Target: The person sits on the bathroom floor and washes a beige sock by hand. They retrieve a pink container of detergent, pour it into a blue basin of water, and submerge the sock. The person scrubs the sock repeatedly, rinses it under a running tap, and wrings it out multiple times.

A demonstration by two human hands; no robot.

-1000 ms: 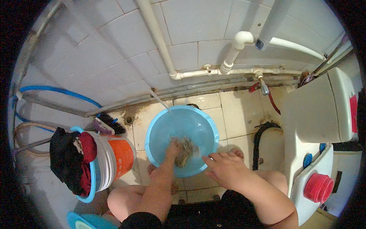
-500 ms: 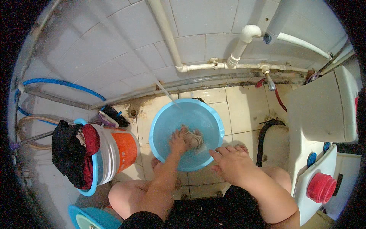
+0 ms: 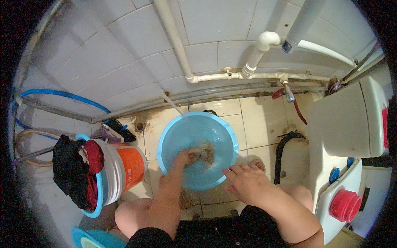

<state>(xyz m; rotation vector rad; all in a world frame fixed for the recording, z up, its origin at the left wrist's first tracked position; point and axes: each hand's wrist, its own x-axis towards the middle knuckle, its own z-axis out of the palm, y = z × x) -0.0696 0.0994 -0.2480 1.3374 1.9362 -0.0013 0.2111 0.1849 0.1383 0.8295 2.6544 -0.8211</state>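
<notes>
Over the last half second my left hand (image 3: 186,158) has gone from lying spread across the pale cloth (image 3: 206,153) to what looks like a grip on its near-left end, with the wrist down in the water and the forearm blurred. The cloth now fans out just beyond those fingers, a little to their right, inside the blue basin (image 3: 160,149); the water blurs the exact finger positions, so I can't tell how tight the hold is. I take it that the cloth is being worked through the water by this one hand alone — it's bunched and trailing rather than lying flat, and none of it is out of the basin. My right hand (image 3: 248,180) hasn't joined in: it hangs at the basin's near-right edge, fingers loosely bent, holding nothing, just as it did a moment ago. Ahead of my left hand, a thin stream of water (image 3: 171,103) still comes down inside the far rim, so the basin is being fed meanwhile. Off to the left of both hands, dark clothes (image 3: 68,165) lie heaped on the bucket (image 3: 131,167) — out of my reach of work for now, and untouched.
</notes>
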